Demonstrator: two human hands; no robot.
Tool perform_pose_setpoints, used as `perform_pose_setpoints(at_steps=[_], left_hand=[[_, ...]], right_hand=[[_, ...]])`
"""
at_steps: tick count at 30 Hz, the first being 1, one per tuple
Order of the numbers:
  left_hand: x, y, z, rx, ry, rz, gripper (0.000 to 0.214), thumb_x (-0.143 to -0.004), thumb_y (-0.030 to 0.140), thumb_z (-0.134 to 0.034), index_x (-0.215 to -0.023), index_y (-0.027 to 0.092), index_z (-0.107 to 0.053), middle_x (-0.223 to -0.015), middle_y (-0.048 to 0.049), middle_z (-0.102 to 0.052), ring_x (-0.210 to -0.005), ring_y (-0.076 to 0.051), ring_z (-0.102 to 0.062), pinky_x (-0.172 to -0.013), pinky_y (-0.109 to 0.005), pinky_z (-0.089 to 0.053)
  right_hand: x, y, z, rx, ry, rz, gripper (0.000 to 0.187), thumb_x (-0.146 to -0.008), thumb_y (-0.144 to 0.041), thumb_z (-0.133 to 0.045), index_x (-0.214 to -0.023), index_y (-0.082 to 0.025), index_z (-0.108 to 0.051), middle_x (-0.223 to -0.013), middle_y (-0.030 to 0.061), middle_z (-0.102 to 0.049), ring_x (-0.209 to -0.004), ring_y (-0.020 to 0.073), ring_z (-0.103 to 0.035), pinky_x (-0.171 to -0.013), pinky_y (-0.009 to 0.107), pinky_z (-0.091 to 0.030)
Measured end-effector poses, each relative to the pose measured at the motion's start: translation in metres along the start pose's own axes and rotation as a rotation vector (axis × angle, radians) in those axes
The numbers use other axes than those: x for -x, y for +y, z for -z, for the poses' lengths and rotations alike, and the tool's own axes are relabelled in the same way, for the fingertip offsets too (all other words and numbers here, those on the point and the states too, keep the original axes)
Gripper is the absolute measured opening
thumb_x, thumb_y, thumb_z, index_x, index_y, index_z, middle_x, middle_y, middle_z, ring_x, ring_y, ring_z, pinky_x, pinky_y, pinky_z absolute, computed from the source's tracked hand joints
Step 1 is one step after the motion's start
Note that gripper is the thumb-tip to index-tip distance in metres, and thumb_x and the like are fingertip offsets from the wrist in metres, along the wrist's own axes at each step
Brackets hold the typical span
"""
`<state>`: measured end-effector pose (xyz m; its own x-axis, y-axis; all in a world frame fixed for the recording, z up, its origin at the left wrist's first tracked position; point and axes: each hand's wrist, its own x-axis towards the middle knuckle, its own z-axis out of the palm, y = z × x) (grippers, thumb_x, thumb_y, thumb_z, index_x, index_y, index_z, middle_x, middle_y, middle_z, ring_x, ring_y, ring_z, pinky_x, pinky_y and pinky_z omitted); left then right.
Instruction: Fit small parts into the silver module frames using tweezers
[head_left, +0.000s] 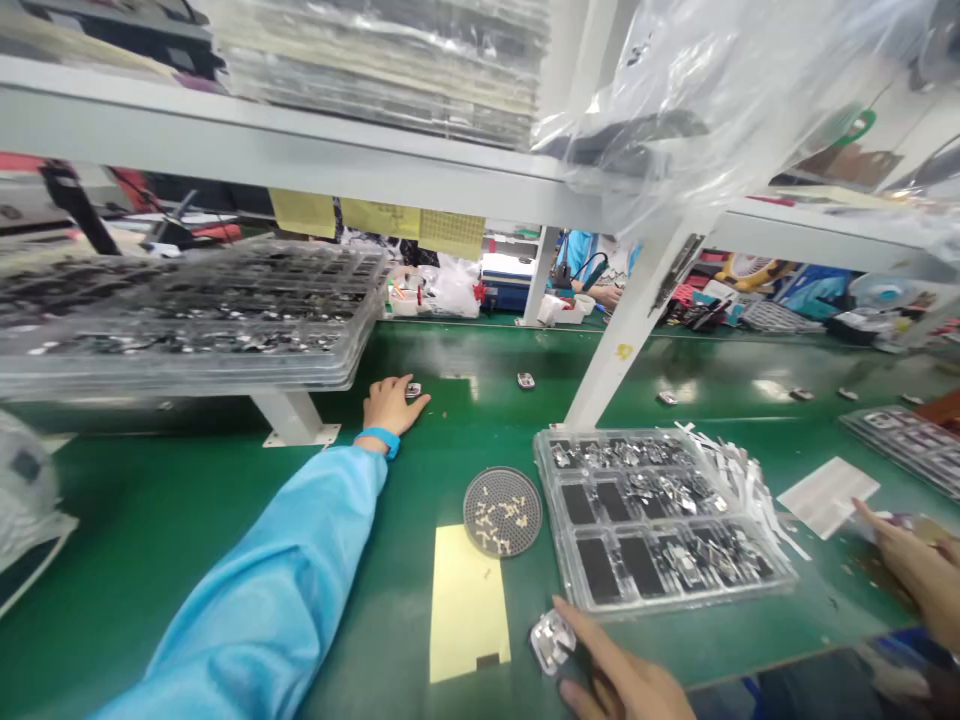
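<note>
My left hand [388, 408], with a blue band at the wrist, reaches out to the far side of the green bench. Its fingers and thumb close around a small rounded-square device [414, 391]. Near the front edge, my right hand [626, 668] grips another small rounded-square device [551, 643] with index finger and thumb; its silvery inside faces up. Between the hands lies a round dark mesh dish [472, 512] holding several tiny pale pieces. It overlaps a yellow sheet of paper [466, 605]. Right of the dish, a clear compartment tray [551, 520] holds small metallic parts and dark pads.
White shelf posts [619, 340] stand on the bench. Stacked clear trays [300, 365] sit on a raised support at left. More small devices [525, 381] lie along the far strip. At right, a co-worker's hand [911, 560] is beside a white card [829, 497] and white strips [742, 480].
</note>
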<state>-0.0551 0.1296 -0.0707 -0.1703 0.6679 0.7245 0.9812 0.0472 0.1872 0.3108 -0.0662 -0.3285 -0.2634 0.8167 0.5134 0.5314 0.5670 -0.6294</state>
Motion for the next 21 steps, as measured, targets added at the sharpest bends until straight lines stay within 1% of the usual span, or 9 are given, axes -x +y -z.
perform_pose_setpoints(at_steps=[3,6,9,11,12,14,16,18,21], left_hand=[[-0.003,-0.001,0.000,0.017,0.012,-0.007,0.043,-0.088,0.050,-0.059,-0.118,0.021,-0.069,-0.123,-0.0159,-0.059,-0.117,-0.036,-0.047,-0.094,-0.046,-0.043],[0.011,0.004,0.004,0.059,0.046,-0.027,0.041,-0.089,0.049,-0.059,-0.114,0.019,-0.071,-0.116,-0.0152,-0.061,-0.111,-0.033,-0.050,-0.093,-0.043,-0.044],[0.048,0.005,0.013,0.127,0.068,-0.099,0.038,-0.089,0.050,-0.060,-0.112,0.021,-0.070,-0.114,-0.0104,-0.063,-0.110,-0.028,-0.052,-0.097,-0.038,-0.042],[0.080,0.000,0.022,0.190,0.042,-0.217,0.035,-0.088,0.051,-0.063,-0.107,0.022,-0.071,-0.110,-0.0074,-0.064,-0.105,-0.025,-0.054,-0.097,-0.036,-0.043],[0.095,-0.003,0.027,0.213,0.022,-0.269,0.035,-0.087,0.051,-0.063,-0.106,0.023,-0.070,-0.108,-0.0066,-0.065,-0.103,-0.025,-0.055,-0.095,-0.036,-0.043],[0.123,-0.009,0.040,0.202,0.000,-0.314,0.032,-0.086,0.049,-0.065,-0.106,0.024,-0.070,-0.107,-0.0063,-0.064,-0.104,-0.026,-0.055,-0.093,-0.038,-0.044],[0.143,-0.008,0.054,0.165,0.025,-0.365,0.035,-0.084,0.045,-0.067,-0.113,0.026,-0.069,-0.117,-0.0075,-0.062,-0.114,-0.029,-0.053,-0.096,-0.042,-0.042],[0.159,0.004,0.066,0.174,0.048,-0.473,0.036,-0.084,0.041,-0.067,-0.116,0.027,-0.067,-0.124,-0.0084,-0.060,-0.121,-0.031,-0.050,-0.098,-0.045,-0.040],[0.187,0.037,0.074,0.344,-0.020,-0.637,0.021,-0.089,0.034,-0.061,-0.107,0.026,-0.068,-0.115,-0.0071,-0.064,-0.114,-0.028,-0.054,-0.098,-0.045,-0.040]], right_hand=[[-0.005,-0.013,0.008,0.137,-0.106,0.015,0.062,-0.091,-0.027,-0.049,-0.151,-0.040,-0.041,-0.079,0.0004,-0.071,-0.067,0.0191,-0.066,-0.066,0.026,-0.050],[-0.008,-0.028,0.014,0.188,-0.157,-0.028,0.054,-0.095,-0.029,-0.046,-0.149,-0.039,-0.044,-0.093,0.0016,-0.074,-0.078,0.0224,-0.070,-0.071,0.028,-0.050],[-0.007,-0.036,0.014,0.167,-0.139,-0.076,0.046,-0.097,-0.033,-0.046,-0.143,-0.037,-0.048,-0.097,0.0017,-0.074,-0.084,0.0225,-0.070,-0.074,0.028,-0.051],[-0.006,-0.037,0.014,0.157,-0.119,-0.080,0.044,-0.098,-0.035,-0.046,-0.141,-0.035,-0.051,-0.096,0.0022,-0.073,-0.084,0.0220,-0.070,-0.073,0.027,-0.051],[-0.005,-0.036,0.013,0.158,-0.112,-0.080,0.043,-0.098,-0.036,-0.046,-0.141,-0.035,-0.052,-0.095,0.0025,-0.073,-0.084,0.0220,-0.069,-0.072,0.027,-0.051],[-0.005,-0.035,0.014,0.161,-0.103,-0.084,0.046,-0.097,-0.037,-0.047,-0.143,-0.036,-0.051,-0.094,0.0023,-0.073,-0.085,0.0225,-0.069,-0.073,0.028,-0.051],[-0.005,-0.036,0.015,0.153,-0.090,-0.095,0.050,-0.096,-0.036,-0.049,-0.146,-0.037,-0.048,-0.097,0.0019,-0.073,-0.087,0.0231,-0.068,-0.078,0.030,-0.051],[-0.006,-0.041,0.017,0.131,-0.081,-0.107,0.050,-0.096,-0.035,-0.050,-0.146,-0.037,-0.048,-0.099,0.0018,-0.073,-0.089,0.0230,-0.068,-0.080,0.032,-0.051],[-0.005,-0.051,0.020,0.062,-0.098,-0.122,0.042,-0.095,-0.034,-0.053,-0.136,-0.033,-0.054,-0.093,0.0013,-0.071,-0.083,0.0207,-0.065,-0.075,0.029,-0.047]])
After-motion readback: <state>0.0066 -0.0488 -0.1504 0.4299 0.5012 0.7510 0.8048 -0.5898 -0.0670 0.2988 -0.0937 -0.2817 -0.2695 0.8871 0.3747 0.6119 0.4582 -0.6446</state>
